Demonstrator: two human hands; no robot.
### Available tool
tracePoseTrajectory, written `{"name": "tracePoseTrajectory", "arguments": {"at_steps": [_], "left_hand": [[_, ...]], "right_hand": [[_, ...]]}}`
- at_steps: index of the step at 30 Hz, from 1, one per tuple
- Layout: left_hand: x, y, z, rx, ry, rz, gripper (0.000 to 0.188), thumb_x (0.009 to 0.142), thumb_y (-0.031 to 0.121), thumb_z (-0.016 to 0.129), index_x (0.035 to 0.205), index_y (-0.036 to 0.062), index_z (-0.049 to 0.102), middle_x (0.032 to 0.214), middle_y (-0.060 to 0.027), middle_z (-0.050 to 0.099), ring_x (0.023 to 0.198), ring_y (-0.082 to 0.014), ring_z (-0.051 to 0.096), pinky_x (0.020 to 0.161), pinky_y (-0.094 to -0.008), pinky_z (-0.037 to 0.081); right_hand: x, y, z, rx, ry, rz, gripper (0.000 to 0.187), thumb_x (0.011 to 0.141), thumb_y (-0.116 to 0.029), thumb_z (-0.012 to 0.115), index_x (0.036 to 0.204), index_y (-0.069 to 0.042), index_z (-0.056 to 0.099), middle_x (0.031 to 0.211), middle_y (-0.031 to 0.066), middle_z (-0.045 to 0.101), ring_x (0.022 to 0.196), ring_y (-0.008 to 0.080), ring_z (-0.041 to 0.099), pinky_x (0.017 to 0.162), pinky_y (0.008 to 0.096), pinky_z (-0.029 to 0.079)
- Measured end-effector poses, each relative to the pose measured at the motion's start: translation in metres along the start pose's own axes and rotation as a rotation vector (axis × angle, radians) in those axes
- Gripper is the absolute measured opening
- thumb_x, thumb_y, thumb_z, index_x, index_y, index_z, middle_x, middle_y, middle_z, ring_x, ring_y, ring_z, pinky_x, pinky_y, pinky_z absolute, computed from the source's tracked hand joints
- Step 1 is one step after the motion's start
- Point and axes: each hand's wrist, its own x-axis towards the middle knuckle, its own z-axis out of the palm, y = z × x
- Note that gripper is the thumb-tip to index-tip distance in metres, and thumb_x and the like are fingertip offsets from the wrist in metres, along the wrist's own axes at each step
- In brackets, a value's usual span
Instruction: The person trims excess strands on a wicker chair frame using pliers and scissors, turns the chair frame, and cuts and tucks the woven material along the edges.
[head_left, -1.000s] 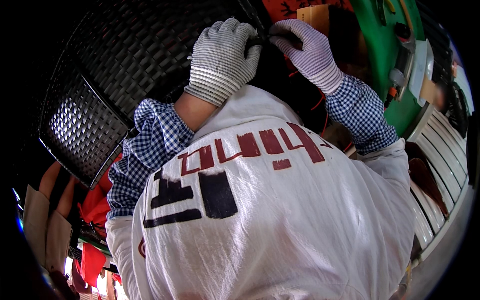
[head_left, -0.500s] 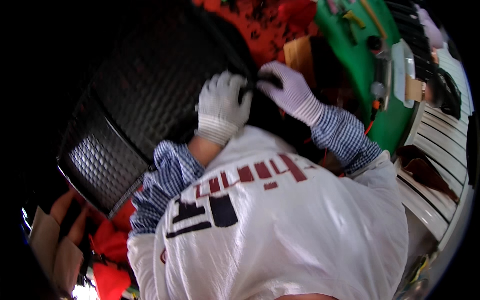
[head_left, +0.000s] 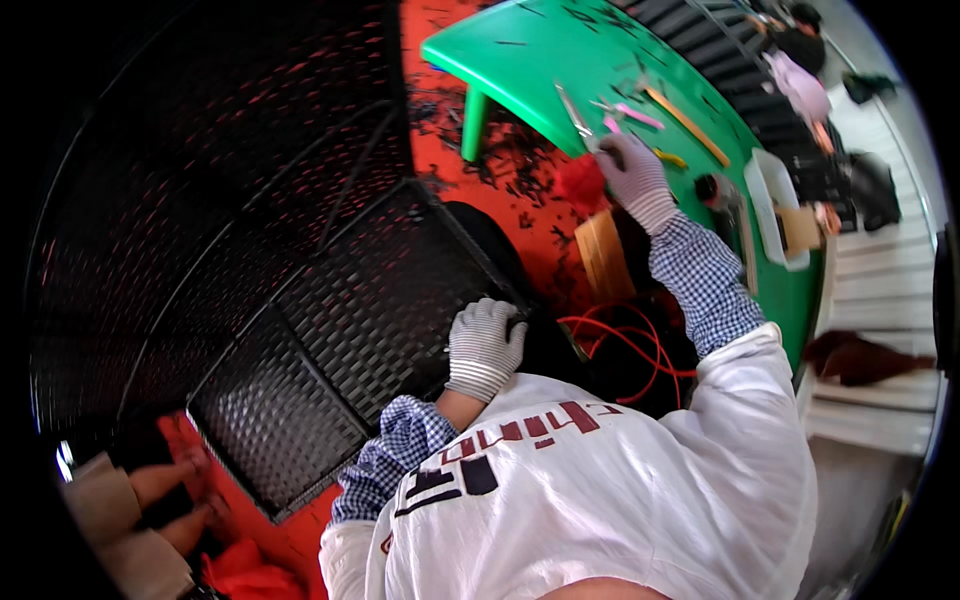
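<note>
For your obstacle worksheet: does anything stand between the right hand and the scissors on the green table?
Nothing visible does. The gloved right hand is already at the scissors on the green table, its fingers at the handle end. The left hand rests on the black woven panel.

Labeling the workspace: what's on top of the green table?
On the green table: scissors, pink and yellow tools, a white tray, black scraps. The right hand covers whatever lies beneath it.

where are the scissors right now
In the head view the scissors lie on the green table, upper right, just left of the gloved right hand and beside some pink tools.
</note>
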Motion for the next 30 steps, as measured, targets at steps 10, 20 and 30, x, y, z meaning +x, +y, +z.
{"name": "tracePoseTrajectory", "arguments": {"at_steps": [10,20,30], "left_hand": [[-0.019,-0.001,0.012,0.049,-0.113,0.015,0.024,0.077,0.025,0.070,0.091,0.0075,0.064,0.093,-0.0113,0.061,0.094,-0.0309,0.060,0.084,-0.0415,0.049],[-0.021,-0.010,0.023,0.047,-0.155,-0.011,0.033,0.080,0.026,0.069,0.103,0.0033,0.062,0.102,-0.0143,0.059,0.101,-0.0327,0.059,0.088,-0.0426,0.048],[-0.015,-0.019,0.024,0.054,-0.098,-0.054,0.025,0.078,0.024,0.070,0.094,0.0073,0.062,0.097,-0.0119,0.058,0.099,-0.0319,0.058,0.089,-0.0430,0.047]], "right_hand": [[0.018,0.113,0.051,-0.327,-0.249,0.170,0.030,0.089,-0.032,0.064,0.100,-0.004,0.062,0.097,0.0184,0.065,0.090,0.0363,0.063,0.082,0.0436,0.050],[0.050,0.144,0.095,-0.506,-0.272,0.200,0.015,0.087,-0.014,0.060,0.095,0.000,0.056,0.091,0.0252,0.064,0.094,0.0425,0.061,0.083,0.0493,0.048],[0.069,0.127,0.104,0.756,-0.128,0.402,0.011,0.098,-0.017,0.050,0.100,-0.007,0.046,0.064,0.0055,0.051,0.047,0.0157,0.049,0.038,0.0285,0.040]]}}
